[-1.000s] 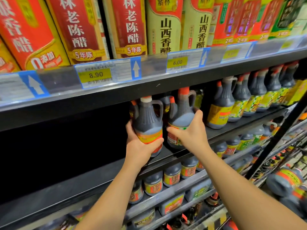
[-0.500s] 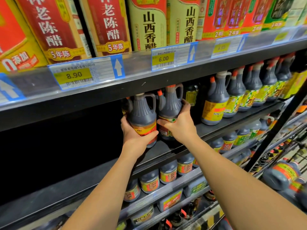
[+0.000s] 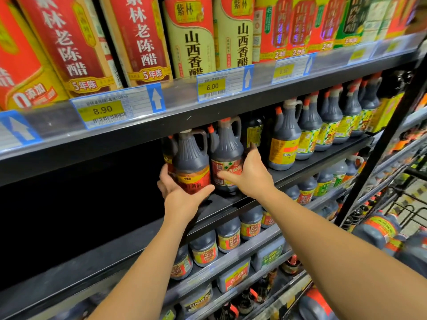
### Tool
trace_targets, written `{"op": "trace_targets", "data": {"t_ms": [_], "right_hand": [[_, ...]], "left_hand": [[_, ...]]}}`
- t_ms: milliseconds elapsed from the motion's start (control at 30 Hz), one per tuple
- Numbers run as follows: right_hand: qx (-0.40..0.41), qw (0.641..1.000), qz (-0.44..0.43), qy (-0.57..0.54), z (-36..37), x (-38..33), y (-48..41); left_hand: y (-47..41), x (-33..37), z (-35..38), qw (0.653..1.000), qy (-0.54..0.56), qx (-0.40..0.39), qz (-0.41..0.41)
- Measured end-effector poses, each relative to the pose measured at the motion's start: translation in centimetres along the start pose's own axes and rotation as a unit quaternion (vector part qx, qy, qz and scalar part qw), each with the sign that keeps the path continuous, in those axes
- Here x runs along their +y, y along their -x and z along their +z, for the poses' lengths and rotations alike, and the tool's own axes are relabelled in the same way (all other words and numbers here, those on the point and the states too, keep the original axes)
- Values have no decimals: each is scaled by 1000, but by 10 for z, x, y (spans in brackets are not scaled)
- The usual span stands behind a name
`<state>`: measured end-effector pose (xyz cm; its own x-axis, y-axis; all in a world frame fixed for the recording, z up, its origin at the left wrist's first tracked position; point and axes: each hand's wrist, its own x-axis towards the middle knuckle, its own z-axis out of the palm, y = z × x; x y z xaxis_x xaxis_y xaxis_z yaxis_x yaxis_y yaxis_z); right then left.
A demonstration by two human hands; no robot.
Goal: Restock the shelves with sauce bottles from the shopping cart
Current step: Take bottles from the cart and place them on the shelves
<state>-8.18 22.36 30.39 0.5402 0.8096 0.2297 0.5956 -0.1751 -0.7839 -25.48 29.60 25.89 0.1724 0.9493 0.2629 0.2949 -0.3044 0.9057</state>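
— What do the hands hold?
— The left hand (image 3: 182, 195) cups the base of a dark, handled plastic sauce jug with an orange-red label (image 3: 191, 162). The right hand (image 3: 250, 179) grips a similar dark jug with a red-and-green label (image 3: 227, 151), touching the first.
— Where?
— At the front of the dark metal middle shelf (image 3: 312, 165). A third dark jug (image 3: 167, 155) crowds in behind on the left, and a yellow-labelled jug (image 3: 285, 139) stands near on the right. The 8.90 price tag (image 3: 102, 110) marks the rail overhanging the caps.
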Motion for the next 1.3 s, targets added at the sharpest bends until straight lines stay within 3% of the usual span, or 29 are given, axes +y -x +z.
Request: {"op": "trace_targets", "data": {"t_ms": [167,367,633,900,1133,1300], "right_hand": [[43,999,-16,25,-21,17,29],[90,996,-4,-8,-60,43,78],[156,985,78,18,-112,105,153],[200,956,212,34,-147,192,238],[185,912,361,58,-153,277,309],[152,875,455,67,-147,327,351]], "left_hand": [[33,12,-12,997,20,21,75],[80,27,5,985,62,-38,155],[125,33,82,966,77,-209,133],[186,19,182,918,38,-383,94],[240,-23,261,877,-88,-466,75],[268,-60,303,823,-210,-527,31]]}}
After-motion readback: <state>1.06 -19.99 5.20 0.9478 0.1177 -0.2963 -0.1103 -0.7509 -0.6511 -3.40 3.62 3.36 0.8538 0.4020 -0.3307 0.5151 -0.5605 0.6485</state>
